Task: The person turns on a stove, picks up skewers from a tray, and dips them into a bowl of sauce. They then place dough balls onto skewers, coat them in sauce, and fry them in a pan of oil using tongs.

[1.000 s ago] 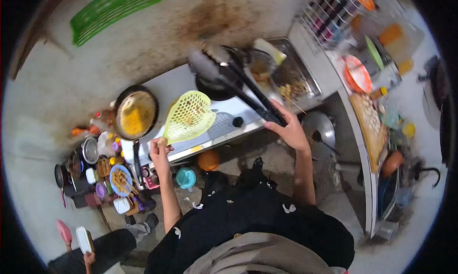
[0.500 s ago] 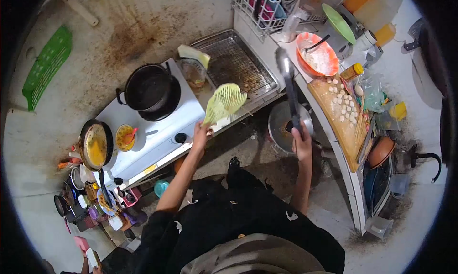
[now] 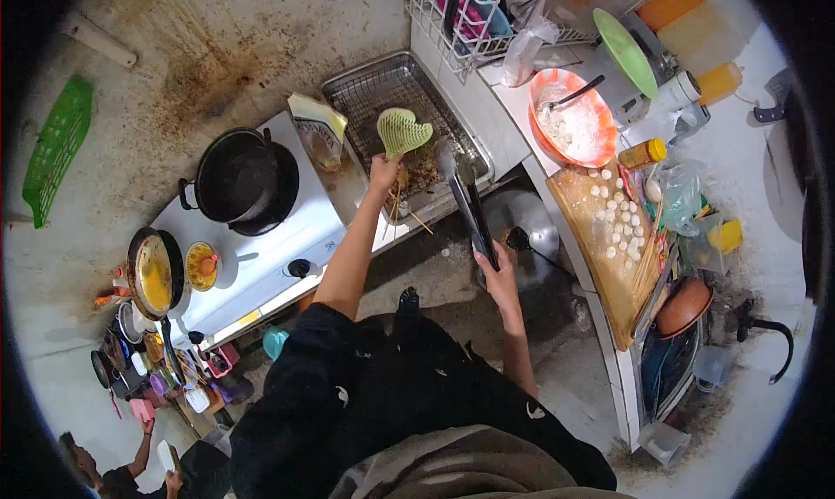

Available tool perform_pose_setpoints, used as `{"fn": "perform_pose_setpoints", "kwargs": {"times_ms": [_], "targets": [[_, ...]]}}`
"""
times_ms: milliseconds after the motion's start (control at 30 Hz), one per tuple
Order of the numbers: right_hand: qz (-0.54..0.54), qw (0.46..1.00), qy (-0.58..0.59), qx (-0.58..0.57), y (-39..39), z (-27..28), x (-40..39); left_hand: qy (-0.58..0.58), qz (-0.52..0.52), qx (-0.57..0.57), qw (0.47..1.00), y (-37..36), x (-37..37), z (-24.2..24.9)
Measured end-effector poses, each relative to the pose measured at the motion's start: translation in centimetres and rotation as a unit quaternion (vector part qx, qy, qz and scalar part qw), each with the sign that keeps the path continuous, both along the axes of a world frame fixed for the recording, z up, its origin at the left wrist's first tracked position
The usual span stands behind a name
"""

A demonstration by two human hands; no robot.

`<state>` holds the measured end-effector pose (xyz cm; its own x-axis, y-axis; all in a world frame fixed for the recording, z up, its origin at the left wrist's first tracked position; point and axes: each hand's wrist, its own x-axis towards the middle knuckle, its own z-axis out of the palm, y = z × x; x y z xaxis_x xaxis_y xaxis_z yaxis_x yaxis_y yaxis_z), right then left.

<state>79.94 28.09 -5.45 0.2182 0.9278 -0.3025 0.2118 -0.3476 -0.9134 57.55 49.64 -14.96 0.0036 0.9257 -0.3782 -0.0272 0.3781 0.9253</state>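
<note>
My left hand (image 3: 384, 172) is closed round the handle of a yellow-green slotted fan (image 3: 404, 132), held over the near left part of a metal tray with a wire rack (image 3: 355, 88). Skewer sticks (image 3: 397, 205) show just below that hand. In my right hand (image 3: 499, 277) are long metal tongs (image 3: 470, 205), their tips reaching over the tray's right side. Small browned bits lie in the tray, too small to identify.
On the left, a white stove (image 3: 252, 264) bears a black pot (image 3: 239, 176); a frying pan (image 3: 155, 273) is beside it. At right are a red-orange bowl (image 3: 571, 116) and a wooden board (image 3: 600, 264) with white dough pieces. Another person (image 3: 143, 464) is at lower left.
The fan has moved from the counter edge to above the tray. The tongs have swung left and forward to the tray. The head view has shifted slightly.
</note>
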Motion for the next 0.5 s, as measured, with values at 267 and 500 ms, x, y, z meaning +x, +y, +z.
{"fn": "perform_pose_setpoints", "kwargs": {"times_ms": [267,500], "targets": [[-0.027,0.999,-0.033,-0.034,2.6,-3.8,0.7,0.462,-0.021,0.195,0.865,-9.0,-1.3,3.0],[-0.043,0.999,0.006,-0.024,3.7,-3.4,-0.3,0.498,0.035,0.150,0.853,-11.4,2.5,1.3]]}}
